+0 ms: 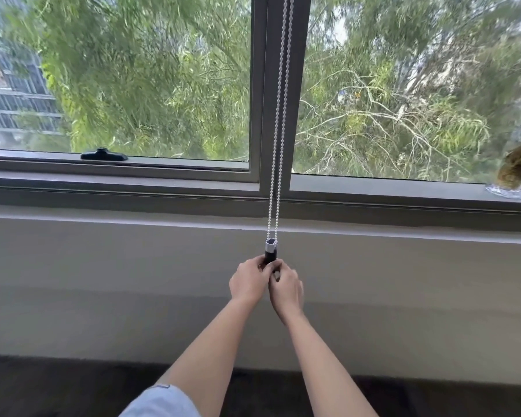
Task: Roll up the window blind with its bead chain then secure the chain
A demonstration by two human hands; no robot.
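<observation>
A white bead chain point(280, 121) hangs as a double strand down the grey centre post of the window, pulled taut. Its loop ends in a black chain holder with a silver top point(270, 250), in front of the wall just below the sill. My left hand point(248, 281) grips the lower part of the holder from the left. My right hand point(285, 285) closes on it from the right, touching the left hand. The holder's bottom is hidden by my fingers. The blind itself is out of view above; both panes are uncovered.
A grey window frame and sill point(133, 188) run across the view. A black window latch point(103, 155) sits on the left sash. A brownish object point(519, 171) stands on the sill at far right. Pale wall below, dark floor at the bottom.
</observation>
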